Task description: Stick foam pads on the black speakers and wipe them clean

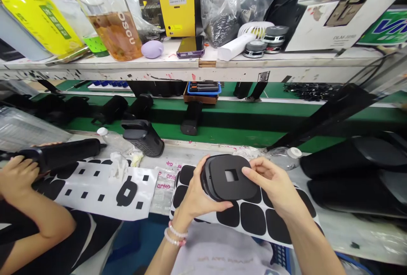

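Note:
My left hand (194,196) is wrapped round a black rounded-square housing (207,177), its thumb along the near side. On the upward face of the housing lies a flat black pad (219,181) with a square hole in it. My right hand (270,177) pinches the pad's right edge, thumb on top; its other fingers are partly hidden behind. Whether the pad sticks to the housing I cannot tell. Beneath my hands a white backing sheet (210,217) carries several black rounded-square pads (252,218).
At left a co-worker's hand (17,177) grips a long black housing (68,154) above another white sheet (92,181). A black perforated housing (143,137) stands behind. Large black housings (356,181) lie at right. Beyond runs a green belt (222,133) under a cluttered shelf (159,73).

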The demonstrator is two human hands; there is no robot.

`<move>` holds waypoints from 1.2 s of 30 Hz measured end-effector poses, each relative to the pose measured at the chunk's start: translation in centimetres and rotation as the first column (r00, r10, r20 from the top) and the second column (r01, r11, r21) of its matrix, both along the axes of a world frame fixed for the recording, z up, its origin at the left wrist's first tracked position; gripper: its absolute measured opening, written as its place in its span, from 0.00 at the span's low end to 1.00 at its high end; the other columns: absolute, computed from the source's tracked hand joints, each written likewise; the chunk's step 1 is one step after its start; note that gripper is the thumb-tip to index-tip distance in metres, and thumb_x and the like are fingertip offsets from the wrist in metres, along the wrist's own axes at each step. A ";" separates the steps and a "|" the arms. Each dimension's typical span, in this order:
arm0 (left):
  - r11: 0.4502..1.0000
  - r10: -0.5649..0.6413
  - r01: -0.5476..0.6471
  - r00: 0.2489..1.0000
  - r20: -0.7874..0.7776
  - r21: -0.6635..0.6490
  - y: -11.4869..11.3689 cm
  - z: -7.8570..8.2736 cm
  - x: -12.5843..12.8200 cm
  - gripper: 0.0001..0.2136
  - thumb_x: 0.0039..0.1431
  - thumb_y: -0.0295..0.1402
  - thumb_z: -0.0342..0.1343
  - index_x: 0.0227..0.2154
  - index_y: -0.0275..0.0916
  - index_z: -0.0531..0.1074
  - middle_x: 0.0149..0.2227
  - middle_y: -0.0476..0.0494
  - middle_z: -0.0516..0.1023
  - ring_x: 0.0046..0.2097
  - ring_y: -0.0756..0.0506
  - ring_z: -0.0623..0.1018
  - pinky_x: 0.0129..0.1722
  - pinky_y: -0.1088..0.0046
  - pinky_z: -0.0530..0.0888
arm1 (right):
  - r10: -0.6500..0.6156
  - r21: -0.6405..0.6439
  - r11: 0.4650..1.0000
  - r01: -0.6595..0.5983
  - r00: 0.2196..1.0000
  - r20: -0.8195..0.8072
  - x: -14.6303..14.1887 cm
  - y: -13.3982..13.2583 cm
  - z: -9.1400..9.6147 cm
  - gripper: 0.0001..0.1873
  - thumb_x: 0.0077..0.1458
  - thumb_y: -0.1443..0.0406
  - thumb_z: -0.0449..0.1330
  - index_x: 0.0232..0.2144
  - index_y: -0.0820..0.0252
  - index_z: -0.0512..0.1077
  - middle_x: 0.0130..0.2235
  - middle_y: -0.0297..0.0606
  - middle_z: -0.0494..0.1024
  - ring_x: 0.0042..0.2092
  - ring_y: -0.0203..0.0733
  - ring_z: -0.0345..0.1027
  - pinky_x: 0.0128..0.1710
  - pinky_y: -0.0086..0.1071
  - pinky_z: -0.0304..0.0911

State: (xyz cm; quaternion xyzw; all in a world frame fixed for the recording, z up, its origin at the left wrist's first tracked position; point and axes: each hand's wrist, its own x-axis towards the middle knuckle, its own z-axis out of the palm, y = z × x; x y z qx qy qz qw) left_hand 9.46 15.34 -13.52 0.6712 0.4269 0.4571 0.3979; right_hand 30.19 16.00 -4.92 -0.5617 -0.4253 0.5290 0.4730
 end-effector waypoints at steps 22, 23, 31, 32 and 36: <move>1.000 -0.011 0.009 0.999 -0.051 -0.028 0.2 0.6 0.0 0.58 0.35 0.44 0.74 0.66 0.50 0.43 0.67 0.35 0.55 0.66 0.30 0.61 0.63 0.42 0.60 | 0.049 0.059 0.997 -0.053 0.996 0.068 -0.9 0.4 -0.5 0.20 0.44 0.51 0.70 0.25 0.58 0.68 0.24 0.31 0.68 0.28 0.35 0.61 0.27 0.29 0.59; 0.999 -0.012 0.011 0.999 -0.051 -0.032 0.2 0.6 0.0 0.58 0.35 0.44 0.74 0.66 0.50 0.43 0.67 0.35 0.55 0.66 0.30 0.61 0.63 0.42 0.61 | 0.050 0.058 0.997 -0.054 0.997 0.063 -0.9 0.4 -0.6 0.20 0.44 0.51 0.70 0.25 0.58 0.68 0.24 0.31 0.68 0.28 0.34 0.61 0.27 0.29 0.59; 0.999 -0.017 0.016 0.999 -0.046 -0.037 0.2 0.7 0.0 0.58 0.35 0.44 0.74 0.66 0.50 0.43 0.67 0.35 0.56 0.65 0.30 0.62 0.63 0.42 0.62 | 0.047 0.042 0.998 -0.049 0.998 0.052 -0.9 0.4 -0.8 0.19 0.45 0.52 0.70 0.25 0.57 0.68 0.25 0.30 0.68 0.28 0.34 0.61 0.28 0.28 0.59; 0.999 -0.016 0.015 0.999 -0.046 -0.035 0.2 0.7 0.0 0.58 0.35 0.44 0.74 0.66 0.50 0.43 0.67 0.35 0.56 0.65 0.30 0.62 0.63 0.42 0.62 | 0.045 0.046 0.998 -0.048 0.997 0.059 -1.0 0.4 -0.8 0.20 0.44 0.52 0.70 0.25 0.57 0.68 0.25 0.31 0.68 0.28 0.34 0.61 0.27 0.28 0.59; 1.000 -0.007 0.006 0.999 -0.051 -0.019 0.2 0.8 0.0 0.58 0.35 0.44 0.74 0.66 0.50 0.43 0.68 0.36 0.55 0.66 0.31 0.61 0.64 0.44 0.61 | 0.038 0.061 0.997 -0.045 0.994 0.105 -1.1 0.4 -0.5 0.20 0.44 0.50 0.69 0.25 0.57 0.68 0.24 0.31 0.67 0.28 0.36 0.60 0.27 0.30 0.59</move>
